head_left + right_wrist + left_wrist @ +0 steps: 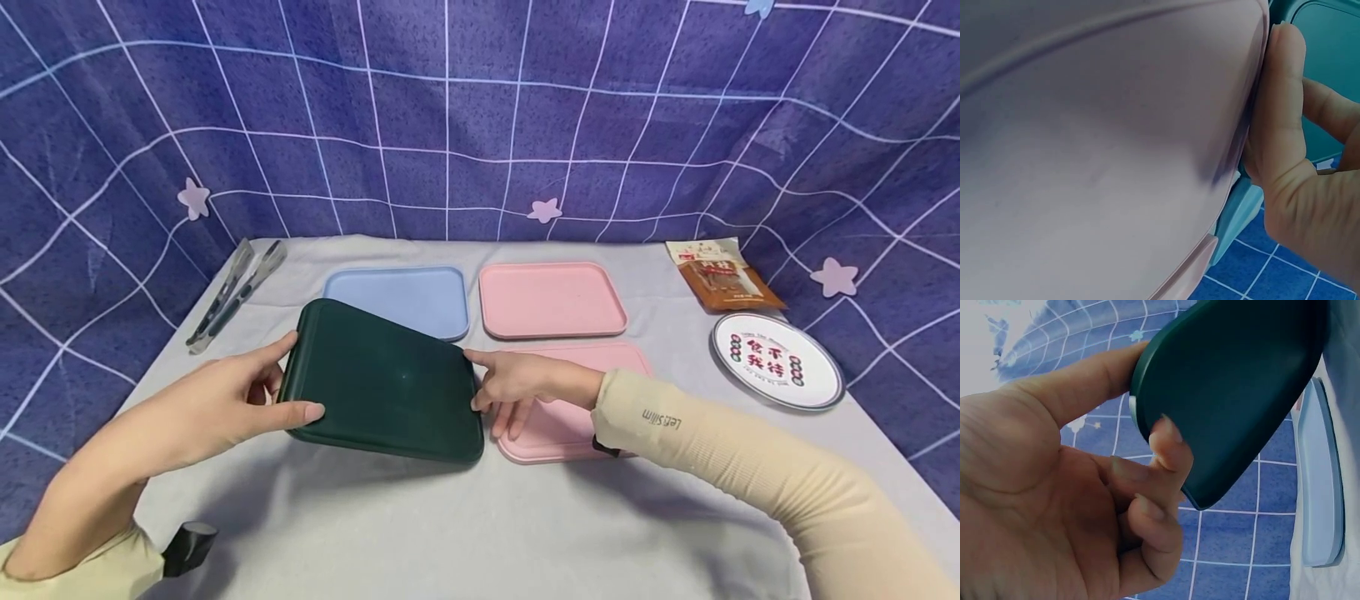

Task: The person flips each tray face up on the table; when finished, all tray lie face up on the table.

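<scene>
A dark green tray (pixel 386 383) is tilted above the cloth, its flat face toward the head camera. My left hand (pixel 217 408) grips its left end, the thumb on the near face and a finger at the far edge. In the left wrist view, the other fingers of the left hand (pixel 1085 487) are curled beside the green tray (pixel 1235 381). At the opposite end, my right hand (pixel 517 383) pinches the tray's right edge, its lower fingers over the near pink tray (pixel 555 425). The right wrist view has the right hand (pixel 1297 144) beside a large pinkish surface (pixel 1104 150).
Behind the green tray lie a blue tray (pixel 405 296) and a second pink tray (pixel 551 300). Metal tongs (pixel 236 296) lie at the back left. On the right are a brown food packet (pixel 723 279) and an oval white plate (pixel 776 358) with red characters.
</scene>
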Tool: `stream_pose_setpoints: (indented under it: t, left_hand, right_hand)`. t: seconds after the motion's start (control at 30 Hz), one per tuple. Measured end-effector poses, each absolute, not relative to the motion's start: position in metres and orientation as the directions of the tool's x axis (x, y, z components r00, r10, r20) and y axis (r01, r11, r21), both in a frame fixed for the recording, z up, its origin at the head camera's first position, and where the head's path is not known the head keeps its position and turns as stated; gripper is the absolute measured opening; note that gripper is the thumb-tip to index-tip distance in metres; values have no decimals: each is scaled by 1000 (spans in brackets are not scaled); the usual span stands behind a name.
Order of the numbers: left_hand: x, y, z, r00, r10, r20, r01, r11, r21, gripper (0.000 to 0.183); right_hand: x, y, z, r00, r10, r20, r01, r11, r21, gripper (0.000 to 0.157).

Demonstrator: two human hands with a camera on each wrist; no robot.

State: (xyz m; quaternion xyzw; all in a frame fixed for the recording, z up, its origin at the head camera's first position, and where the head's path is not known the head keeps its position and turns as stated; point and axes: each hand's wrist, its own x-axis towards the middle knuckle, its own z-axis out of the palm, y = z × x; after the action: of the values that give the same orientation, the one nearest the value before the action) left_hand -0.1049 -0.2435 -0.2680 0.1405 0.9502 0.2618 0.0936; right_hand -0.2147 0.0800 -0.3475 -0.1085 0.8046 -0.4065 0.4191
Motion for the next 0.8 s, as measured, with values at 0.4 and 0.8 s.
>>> stream_pose_setpoints:
  t: [0.4,0.8]
  left_hand:
    - [-94,-229,-254,-978,201,-50,158,882,444,86]
    - [-82,-212,-245,-975,221,3,204,895,398,79]
  right_hand:
    - [-220,41,-275,-704,-518,-486,-125,763,-634,86]
    - [-205,-40,-204,-716,-452,-533,-185,858,-479,74]
